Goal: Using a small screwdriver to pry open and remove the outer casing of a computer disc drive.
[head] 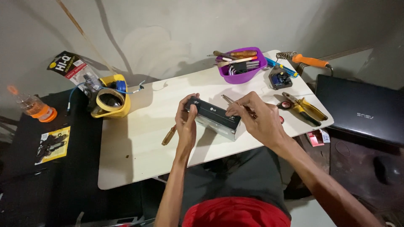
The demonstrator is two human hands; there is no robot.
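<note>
Two hands on one disc drive (pixel 212 118) mid-bench (pixel 139 143) | left hand (pixel 186 122) clasps its near-left end | right hand (pixel 256 117) pinches screwdriver (pixel 229 100) over its far-right end | purple bowl (pixel 242 67) behind

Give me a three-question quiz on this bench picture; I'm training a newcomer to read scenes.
1. True or false: the left hand grips the silver metal drive box with black front.
2. What does the right hand hold? A) slim metal screwdriver B) orange-handled soldering iron
3. Which container holds the spare tools?

Key:
1. True.
2. A; its tip meets the drive's top.
3. The purple plastic bowl at the far edge of the white table.
</note>
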